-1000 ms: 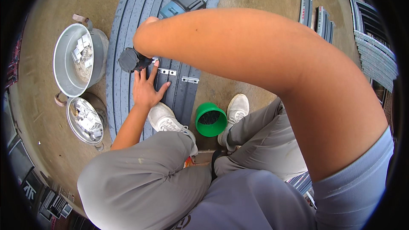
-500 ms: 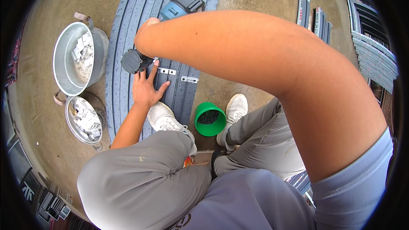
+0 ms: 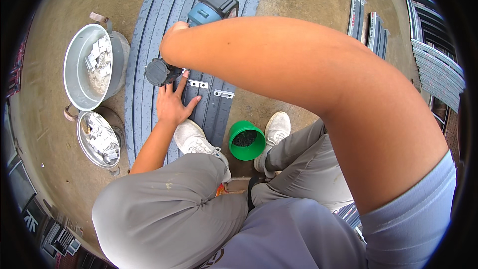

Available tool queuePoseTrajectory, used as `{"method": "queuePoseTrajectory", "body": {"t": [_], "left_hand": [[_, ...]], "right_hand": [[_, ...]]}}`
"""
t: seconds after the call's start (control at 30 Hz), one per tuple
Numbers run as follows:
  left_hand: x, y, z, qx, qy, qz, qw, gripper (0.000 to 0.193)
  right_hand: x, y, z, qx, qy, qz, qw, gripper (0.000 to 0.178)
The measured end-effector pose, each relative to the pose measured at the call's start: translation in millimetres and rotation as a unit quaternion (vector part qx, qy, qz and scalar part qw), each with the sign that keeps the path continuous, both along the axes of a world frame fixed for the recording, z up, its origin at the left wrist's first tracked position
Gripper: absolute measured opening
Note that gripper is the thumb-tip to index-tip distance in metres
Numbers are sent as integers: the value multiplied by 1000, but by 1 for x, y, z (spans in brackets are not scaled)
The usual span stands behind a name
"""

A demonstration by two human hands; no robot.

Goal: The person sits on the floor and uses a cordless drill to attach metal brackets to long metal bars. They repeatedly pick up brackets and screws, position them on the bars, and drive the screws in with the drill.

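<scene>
My right hand [image 3: 175, 31] is wrapped round the grip of a cordless drill, mostly hidden behind my forearm. The drill's blue and black battery end [image 3: 213, 7] shows beyond the arm, and its round black rear end [image 3: 160, 72] points up. My left hand [image 3: 170, 105] lies with fingers spread on ribbed dark grey metal panels [image 3: 142, 114], its fingertips beside the drill. A bright bit of metal shows at the index fingertip. Rightward in a row lie two small silver brackets with holes, a nearer one [image 3: 198, 84] and a farther one [image 3: 224, 94]. The drill's tip is hidden.
A large metal pot [image 3: 69, 77] and a smaller one [image 3: 82, 147] hold small silver pieces at left. Between my shoes stands a green bucket [image 3: 255, 150] with small dark pieces, probably screws. Bundled metal profiles [image 3: 377, 35] and stacked frames [image 3: 435, 67] are at right.
The whole view has shifted slightly. Both hands and the drill keep the same places on the panels.
</scene>
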State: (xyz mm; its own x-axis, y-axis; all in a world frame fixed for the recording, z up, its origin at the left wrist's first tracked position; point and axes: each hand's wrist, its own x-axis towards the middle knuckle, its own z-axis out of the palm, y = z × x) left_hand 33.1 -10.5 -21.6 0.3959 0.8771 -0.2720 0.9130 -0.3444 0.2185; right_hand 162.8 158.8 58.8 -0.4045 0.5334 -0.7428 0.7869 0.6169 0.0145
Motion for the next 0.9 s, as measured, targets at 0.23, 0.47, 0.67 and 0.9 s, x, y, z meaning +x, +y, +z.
{"method": "queuePoseTrajectory", "body": {"t": [0.23, 0.47, 0.67, 0.9], "left_hand": [[-1, 1, 3, -48, -1, 10, 999, 84], [0, 1, 2, -5, 6, 1, 1000, 85], [1, 1, 3, 1, -5, 0, 1000, 83], [0, 2, 5, -13, -15, 0, 1000, 81]], "right_hand": [[-12, 3, -19, 36, -12, 44, 998, 41], [-3, 5, -24, 31, 0, 17, 999, 39], [2, 4, -46, 27, -10, -14, 999, 38], [-30, 25, -66, 16, -30, 22, 999, 37]]}}
